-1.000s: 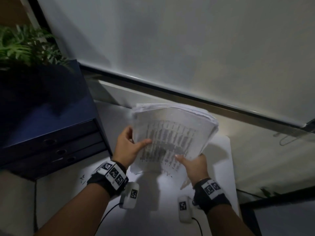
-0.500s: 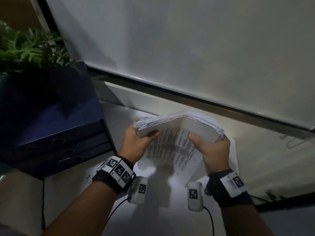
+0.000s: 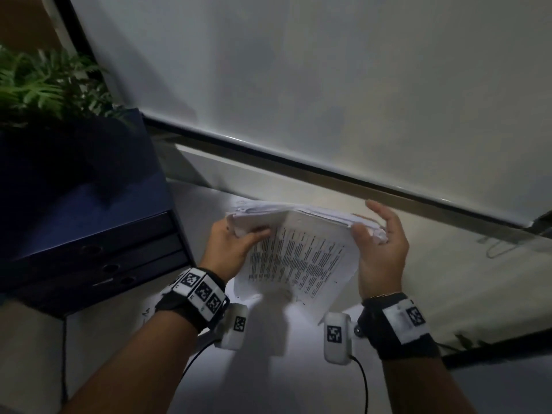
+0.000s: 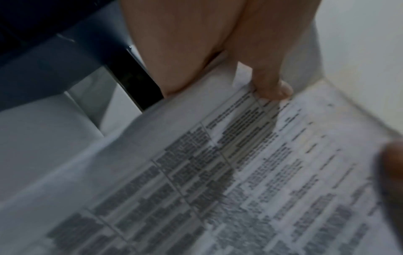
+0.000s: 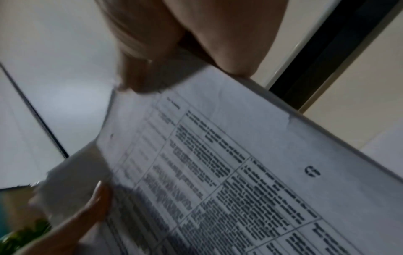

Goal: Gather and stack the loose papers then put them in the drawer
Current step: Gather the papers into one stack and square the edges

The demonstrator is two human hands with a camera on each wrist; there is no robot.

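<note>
I hold a thick stack of printed papers (image 3: pixel 298 258) tilted above the white desk (image 3: pixel 268 369). My left hand (image 3: pixel 233 246) grips its left edge, thumb on the printed top sheet, fingers hidden behind. My right hand (image 3: pixel 382 249) holds the right edge with the thumb in front and the fingers reaching up behind the stack. In the left wrist view my thumb (image 4: pixel 268 82) presses the top sheet (image 4: pixel 240 172). The right wrist view shows my right thumb (image 5: pixel 144 77) on the same sheet (image 5: pixel 240 163). The dark blue drawer unit (image 3: pixel 110 267) stands left of my left hand, its drawers closed.
A green plant (image 3: pixel 44 88) sits on top of the drawer unit. A pale blind or wall panel (image 3: pixel 328 85) rises behind the desk. More white paper (image 3: pixel 343 312) lies on the desk under the stack. A floor strip (image 3: pixel 478 279) lies beyond the desk's right edge.
The stack has tipped from nearly upright to flatter and lower. My right hand moved from its bottom edge to its right edge, and its fingers now stretch up behind.
</note>
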